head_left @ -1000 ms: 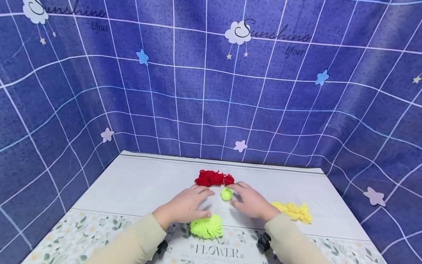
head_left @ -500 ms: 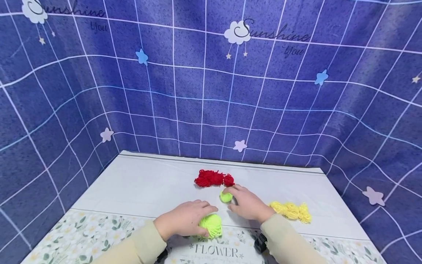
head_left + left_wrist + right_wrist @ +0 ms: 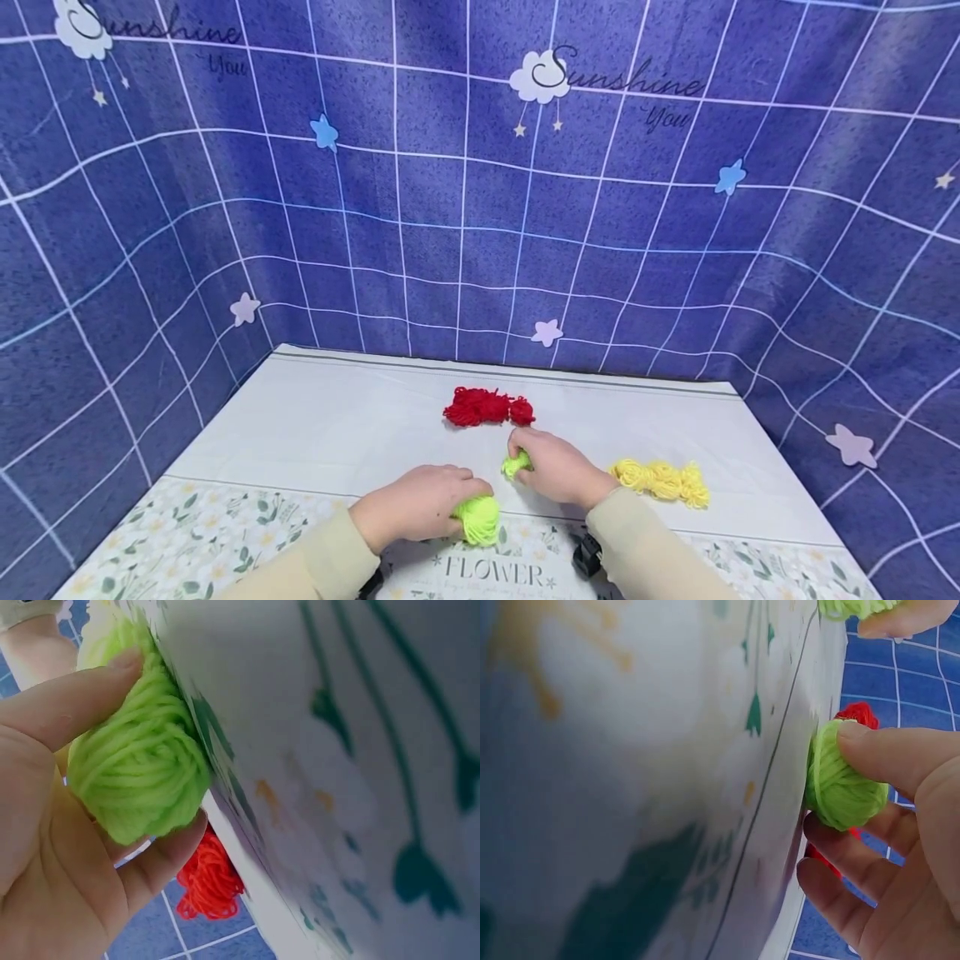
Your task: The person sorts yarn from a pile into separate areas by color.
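A lime-green bundle of yarn [image 3: 150,765] lies on the flowered part of the table cover, and my left hand [image 3: 420,504] grips it with the thumb on one side and fingers round the other. Just ahead and to the right, my right hand [image 3: 558,467] pinches a smaller lime-green yarn ball [image 3: 844,776] between thumb and fingers. In the right wrist view the ball sits right at the cover's surface. Part of each green piece is hidden by the hand on it.
Behind the hands lies red yarn [image 3: 483,407], a long bundle with a small ball at its right end. Yellow yarn [image 3: 663,481] rests right of the right hand. A blue gridded curtain [image 3: 480,208] rises behind and beside the white table [image 3: 330,417].
My left hand has come down and back onto the larger green bundle and gripped it. The right fingers have closed on the small green ball and shifted it slightly nearer.
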Demonstrator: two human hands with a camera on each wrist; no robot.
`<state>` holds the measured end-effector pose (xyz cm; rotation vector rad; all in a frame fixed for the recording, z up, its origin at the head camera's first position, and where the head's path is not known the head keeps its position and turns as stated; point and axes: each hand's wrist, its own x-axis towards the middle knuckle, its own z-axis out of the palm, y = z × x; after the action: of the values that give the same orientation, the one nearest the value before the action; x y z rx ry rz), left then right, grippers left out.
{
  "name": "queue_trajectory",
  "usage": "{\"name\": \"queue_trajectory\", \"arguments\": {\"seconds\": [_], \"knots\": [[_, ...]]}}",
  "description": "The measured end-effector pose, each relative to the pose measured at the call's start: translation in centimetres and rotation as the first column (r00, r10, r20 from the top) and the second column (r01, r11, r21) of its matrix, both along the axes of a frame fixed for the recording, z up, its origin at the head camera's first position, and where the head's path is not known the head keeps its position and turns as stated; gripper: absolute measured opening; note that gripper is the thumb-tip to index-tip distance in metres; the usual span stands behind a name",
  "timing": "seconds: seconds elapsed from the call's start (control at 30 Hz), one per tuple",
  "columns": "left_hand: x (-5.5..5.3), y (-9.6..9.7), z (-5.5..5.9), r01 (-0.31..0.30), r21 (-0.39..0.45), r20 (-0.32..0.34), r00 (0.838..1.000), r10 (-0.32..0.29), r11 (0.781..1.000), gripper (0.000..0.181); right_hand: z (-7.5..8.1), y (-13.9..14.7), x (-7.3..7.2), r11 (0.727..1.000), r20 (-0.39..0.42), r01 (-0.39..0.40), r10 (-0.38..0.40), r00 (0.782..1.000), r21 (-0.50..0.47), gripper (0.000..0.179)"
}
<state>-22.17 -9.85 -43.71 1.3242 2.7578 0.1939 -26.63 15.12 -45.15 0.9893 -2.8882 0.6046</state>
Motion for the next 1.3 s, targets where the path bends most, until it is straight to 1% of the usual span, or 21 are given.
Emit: {"name": "queue_trajectory", "arguments": {"seconds": [0.1,0.23,0.37,0.5,0.6,0.73,0.9,1.07,1.17,1.3], "knots": [[0.0,-0.3,0.0,0.003,-0.005,-0.018,1.000,-0.003,1.000,0.048,-0.2,0.0,-0.1,1.000,0.038,0.017,-0.017,0.999,-0.002,0.027],[-0.2,-1.0,0.1,0.005,-0.003,-0.046,0.999,-0.005,1.000,0.046,-0.4,0.0,-0.2,1.000,0.055,0.018,-0.018,0.998,0.001,0.025],[-0.4,-2.1,0.5,-0.017,0.011,-0.058,0.998,0.018,1.000,0.045,-0.3,0.1,-0.2,1.000,0.054,0.016,-0.016,0.998,-0.010,0.025],[-0.6,-3.4,0.9,-0.059,0.033,-0.060,0.996,0.061,0.998,0.045,-0.4,0.2,-0.2,1.000,0.058,0.022,-0.022,0.998,-0.012,0.024],[-0.5,-4.8,1.0,-0.093,0.061,-0.055,0.994,0.096,0.994,0.044,-0.4,0.4,-0.1,0.999,0.073,0.021,-0.019,0.997,-0.026,0.024],[-0.3,-7.1,0.9,-0.141,0.099,-0.052,0.988,0.147,0.985,0.041,-0.4,0.6,0.0,0.999,0.088,0.016,-0.012,0.996,-0.049,0.024],[-0.4,-9.9,1.0,-0.205,0.133,-0.049,0.976,0.213,0.970,0.045,-0.7,0.7,-0.1,0.998,0.087,0.025,-0.020,0.996,-0.060,0.025],[-0.5,-12.6,1.0,-0.272,0.150,-0.010,0.961,0.277,0.950,0.045,-1.0,0.8,-0.1,0.998,0.095,0.031,-0.025,0.995,-0.059,0.026],[-0.6,-14.0,1.0,-0.299,0.160,-0.018,0.952,0.306,0.941,0.044,-1.0,0.9,-0.2,0.997,0.111,0.033,-0.025,0.993,-0.076,0.026],[-0.9,-15.6,0.8,-0.317,0.166,-0.054,0.942,0.330,0.934,0.042,-0.9,1.0,-0.2,0.995,0.132,0.037,-0.024,0.991,-0.091,0.026]]}}
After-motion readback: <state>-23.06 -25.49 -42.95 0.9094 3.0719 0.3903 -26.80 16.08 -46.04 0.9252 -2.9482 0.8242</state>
